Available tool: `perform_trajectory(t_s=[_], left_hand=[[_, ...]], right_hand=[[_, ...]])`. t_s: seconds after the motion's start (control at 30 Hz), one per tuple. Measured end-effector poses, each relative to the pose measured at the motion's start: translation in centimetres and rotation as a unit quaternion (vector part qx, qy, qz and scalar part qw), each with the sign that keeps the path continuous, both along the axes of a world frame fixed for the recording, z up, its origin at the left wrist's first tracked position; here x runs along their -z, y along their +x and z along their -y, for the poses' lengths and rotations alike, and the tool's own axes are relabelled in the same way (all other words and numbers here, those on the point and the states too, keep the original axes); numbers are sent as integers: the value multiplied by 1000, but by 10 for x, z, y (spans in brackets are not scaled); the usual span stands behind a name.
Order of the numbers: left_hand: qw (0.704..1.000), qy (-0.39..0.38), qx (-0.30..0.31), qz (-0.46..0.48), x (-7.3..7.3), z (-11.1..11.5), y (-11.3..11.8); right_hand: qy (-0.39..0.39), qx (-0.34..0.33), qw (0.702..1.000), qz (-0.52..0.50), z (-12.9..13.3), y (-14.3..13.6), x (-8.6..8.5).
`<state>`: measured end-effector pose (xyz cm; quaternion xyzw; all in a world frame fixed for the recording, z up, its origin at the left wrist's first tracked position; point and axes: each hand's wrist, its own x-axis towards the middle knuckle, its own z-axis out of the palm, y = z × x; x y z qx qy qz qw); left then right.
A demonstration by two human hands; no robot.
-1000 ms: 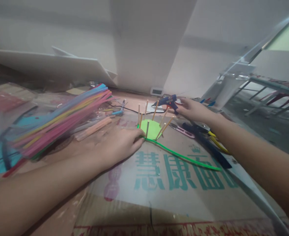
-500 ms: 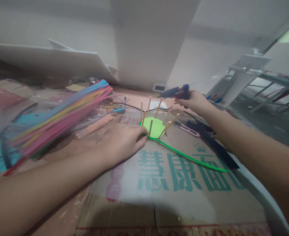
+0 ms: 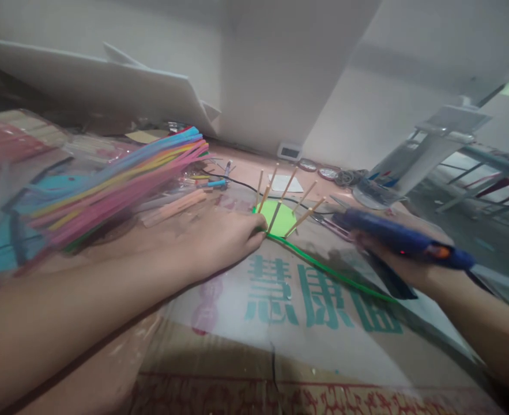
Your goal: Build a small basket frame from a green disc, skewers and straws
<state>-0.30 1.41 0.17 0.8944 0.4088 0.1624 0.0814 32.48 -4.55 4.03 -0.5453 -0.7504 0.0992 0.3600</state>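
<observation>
- Pale grey wall point(image 3: 271, 86) rises well beyond the fingers of the left hand point(image 3: 232, 230) and the right hand point(image 3: 403, 268); large white flat sheets point(image 3: 90, 80) stand before it, farther left.
- Pinkish-brown worktop point(image 3: 94, 386) carries a flat brown cardboard sheet point(image 3: 202, 357) printed with teal characters, which spreads beneath and nearer than the left fingers.
- Left fingers: thumb and forefinger drawn together, pinching one long, thin, bright green fuzzy strip point(image 3: 323, 267) at the disc's near left edge. From them the strip's loose length runs rightward and nearer, passing below the right hand.
- Just right of the left fingertips lies the flat light green disc point(image 3: 275, 216); thin pale wooden sticks point(image 3: 289, 184) stand around its edge, several tilted.
- Right fingers: wrapped around the handle of a dark blue glue gun point(image 3: 392, 236), somewhat blurred, nozzle pointing left.
- Between the two hands' fingers, nearer the right, is a slim pink-handled tool point(image 3: 336, 229); a dark navy strip point(image 3: 395, 286) lies under the right hand.
- Well left of the left fingers: a bundle of multicoloured fuzzy strips point(image 3: 128, 184) in clear plastic, with peach-coloured sticks point(image 3: 176, 207) in between.
- Beyond the right fingers: a clear plastic container point(image 3: 414, 164).
</observation>
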Motion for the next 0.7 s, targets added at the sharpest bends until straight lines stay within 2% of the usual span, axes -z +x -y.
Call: perform_trajectory(t_s=[0.1, 0.17, 0.4, 0.7], left_hand=[[1000, 6, -1, -4, 1, -1, 1], [1000, 10, -4, -7, 2, -1, 1], [1000, 26, -4, -12, 4, -2, 0], [999, 26, -16, -22, 3, -1, 0]], right_hand=[[-24, -116, 992, 52, 9, 0, 11], [-45, -168, 981, 85, 8, -5, 16], [-10, -140, 970, 198, 6, -18, 19], [-2, -120, 961, 250, 6, -20, 19]])
